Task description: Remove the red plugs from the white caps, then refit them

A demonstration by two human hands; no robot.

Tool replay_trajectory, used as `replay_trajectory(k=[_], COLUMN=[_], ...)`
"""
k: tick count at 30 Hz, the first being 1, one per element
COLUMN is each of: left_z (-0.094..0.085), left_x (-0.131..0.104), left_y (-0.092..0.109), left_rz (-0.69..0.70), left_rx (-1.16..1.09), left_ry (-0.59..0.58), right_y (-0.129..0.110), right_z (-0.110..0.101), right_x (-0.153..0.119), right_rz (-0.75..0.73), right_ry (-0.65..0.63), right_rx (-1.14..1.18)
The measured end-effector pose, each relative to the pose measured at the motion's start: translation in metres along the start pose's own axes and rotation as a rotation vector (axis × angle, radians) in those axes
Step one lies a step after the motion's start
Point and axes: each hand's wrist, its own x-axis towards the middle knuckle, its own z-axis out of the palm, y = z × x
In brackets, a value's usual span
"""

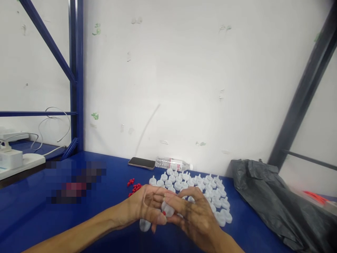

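My right hand (200,214) is closed around a translucent white round cap with a nozzle (168,208), pinched in the fingertips. My left hand (150,203) meets it from the other side, with its thumb against a small red plug (164,213) at the nozzle's end. The left fingers curl behind and partly hide the grip. Below the left palm a second white cap (145,225) shows, and I cannot tell whether it lies on the table or is in the hand. Many similar white nozzle caps (210,189) stand on the blue table just beyond my hands.
Small red plugs (135,188) lie in a loose pile behind my left hand. A phone (141,163) and a clear plastic bottle (173,164) lie near the wall. Dark grey plastic sheeting (279,200) covers the right side. A blue frame post (77,73) rises at left.
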Motion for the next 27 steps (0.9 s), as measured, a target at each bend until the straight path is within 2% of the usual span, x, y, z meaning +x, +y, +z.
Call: replay_trajectory(k=[6,12,15,17,18,20,22,24,25,27], left_z=[-0.001,-0.004,-0.015,-0.029,-0.039,-0.063,-0.088,-0.111,-0.12,-0.134], left_x=[-0.002,-0.002,0.003,0.006,0.007,0.006,0.003,-0.002,-0.004,-0.007], left_y=[0.005,0.0,0.001,0.004,0.005,0.006,0.005,0.002,0.0,-0.004], left_rz=[-0.062,-0.042,0.025,0.109,0.145,0.163,0.188,0.163,0.143,0.09], left_rx=[0.078,0.138,0.135,0.214,0.287,0.467,0.751,1.119,1.218,1.27], left_ry=[0.093,0.11,0.122,0.237,0.331,0.499,0.66,0.74,0.762,0.77], right_y=[-0.007,-0.008,-0.006,-0.003,-0.001,0.004,0.009,0.012,0.012,0.012], right_z=[-0.001,0.01,0.009,0.005,0.004,0.002,0.003,0.007,0.01,0.016], right_x=[0.012,0.013,0.012,0.01,0.009,0.006,0.004,0.002,0.001,-0.001], right_rz=[-0.079,-0.061,0.024,0.121,0.151,0.151,0.108,0.083,0.078,0.068], right_ry=[0.162,0.192,0.154,0.111,0.082,0.01,-0.069,-0.111,-0.122,-0.138], right_rx=[0.046,0.024,0.023,0.003,-0.014,-0.054,-0.063,-0.034,-0.012,0.022])
